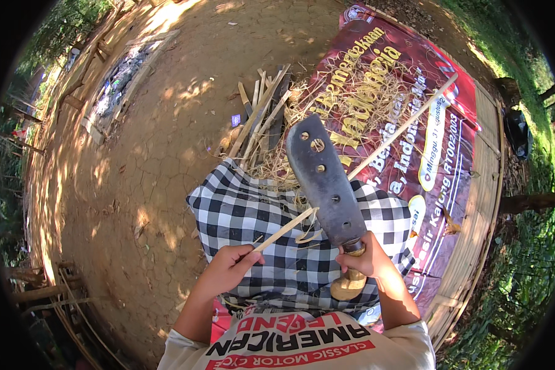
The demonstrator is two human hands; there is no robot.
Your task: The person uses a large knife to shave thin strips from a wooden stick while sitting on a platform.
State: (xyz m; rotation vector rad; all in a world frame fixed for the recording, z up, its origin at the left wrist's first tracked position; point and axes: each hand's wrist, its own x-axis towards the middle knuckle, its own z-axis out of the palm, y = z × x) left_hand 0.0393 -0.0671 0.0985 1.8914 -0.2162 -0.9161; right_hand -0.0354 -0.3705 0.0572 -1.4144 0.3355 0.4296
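Observation:
My right hand point(370, 256) is closed around the wooden handle of a broad cleaver point(328, 179), whose dark blade has several round holes and points up and away from me. In my left hand point(233, 266) is the near end of a long, thin bamboo strip point(407, 126). The strip runs behind the blade and on to the far right; the blade hides part of its middle. A thin curled shaving point(308, 237) hangs beside the strip near the blade. Under both hands a black-and-white checkered cloth point(246, 216) covers my lap.
Split bamboo pieces point(266, 117) lie in a pile beyond my lap. Pale shavings point(357, 92) are strewn over a dark red printed banner point(438, 191) on a bamboo platform point(468, 246). Cracked bare earth point(135, 203) stretches to the left, with a framed ash pit point(126, 77) farther off.

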